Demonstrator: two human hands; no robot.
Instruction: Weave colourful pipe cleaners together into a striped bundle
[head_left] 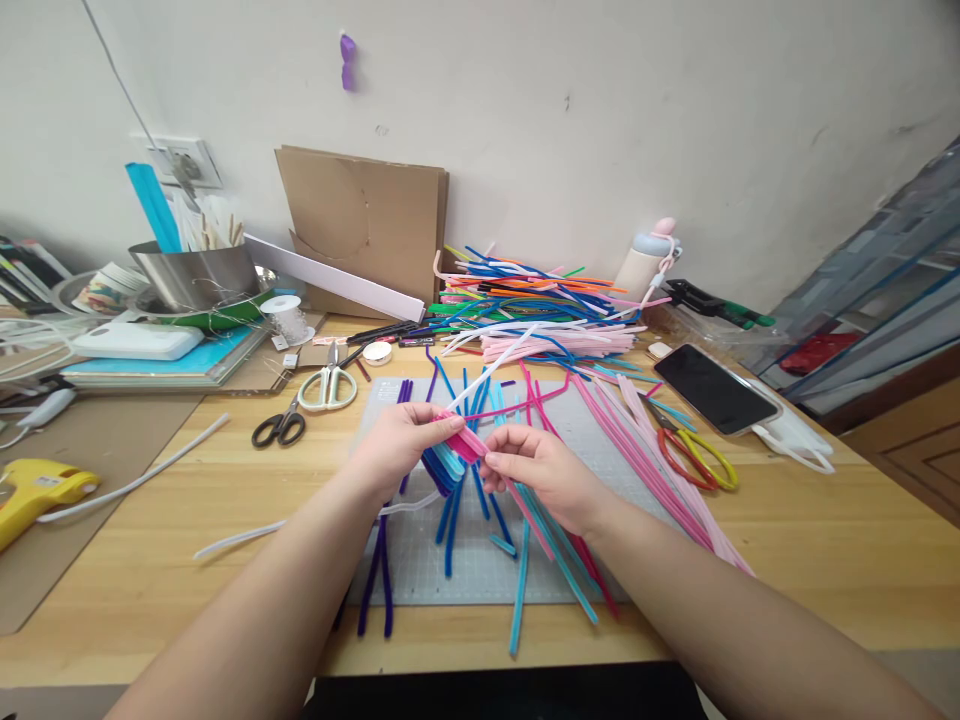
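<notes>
Over a grey cutting mat (600, 560), my left hand (409, 440) is closed on a band of pipe cleaners (442, 468) in pink, light blue and dark blue. A white pipe cleaner (499, 365) sticks up from the band towards the back right. My right hand (540, 468) pinches the band's pink end, where a pink pipe cleaner (532, 520) trails below the fingers. Loose blue pipe cleaners (450, 535), purple ones (386, 575) and light blue ones (519, 600) lie beneath. Exactly how the band is joined is hidden by my fingers.
Behind the mat is a heap of coloured pipe cleaners (540, 310). White-handled scissors (328, 385) and black scissors (280, 428) lie left; red-and-yellow-handled pliers (701, 460) and a phone (716, 388) lie right. A yellow glue gun (45, 490) rests far left.
</notes>
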